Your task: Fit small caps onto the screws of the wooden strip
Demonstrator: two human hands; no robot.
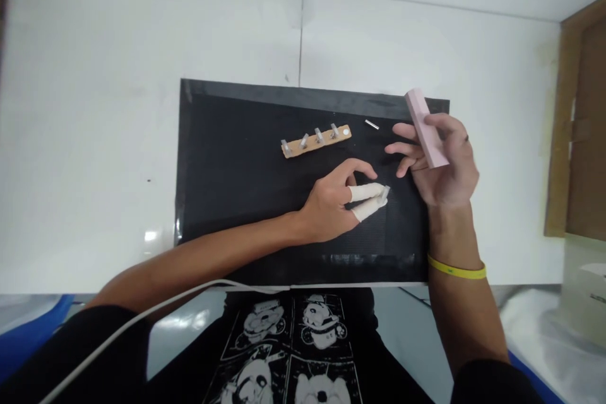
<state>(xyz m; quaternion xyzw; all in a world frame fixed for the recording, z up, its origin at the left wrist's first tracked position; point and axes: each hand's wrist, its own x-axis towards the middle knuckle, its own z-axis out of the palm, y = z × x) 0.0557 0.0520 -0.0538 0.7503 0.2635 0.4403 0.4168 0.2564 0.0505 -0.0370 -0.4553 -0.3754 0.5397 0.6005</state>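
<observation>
We see our left hand [331, 202] in a narrow pinch: two fingers in white covers [367, 192] meet on a small clear piece [385, 194], held over the right half of the mat. The piece is too small for us to tell its exact shape. Our right hand [452, 170] is turned palm up, the thumb pressing a pink bar [427, 139] against the hand while the other fingers spread loosely to the left. The bar leans, its far end tipped to the left, and the two hands are apart.

We judge the step in hand to be holding the piece and the bar ready, not yet joined or touching. Any next move with the two seems to call for a light, steady pinch on the left and a firmer, settled hold on the bar.

Farther out, beyond the left hand, a cardboard strip [311, 142] lies at a slant with four clear clips [319, 135] along it and a white dot near its right end. A small metal pin [372, 124] lies to the right of the strip, apart from it. All this is on a black mat [237, 170] on the white table [95, 107]. A yellow wristband [457, 270] circles our right wrist.
</observation>
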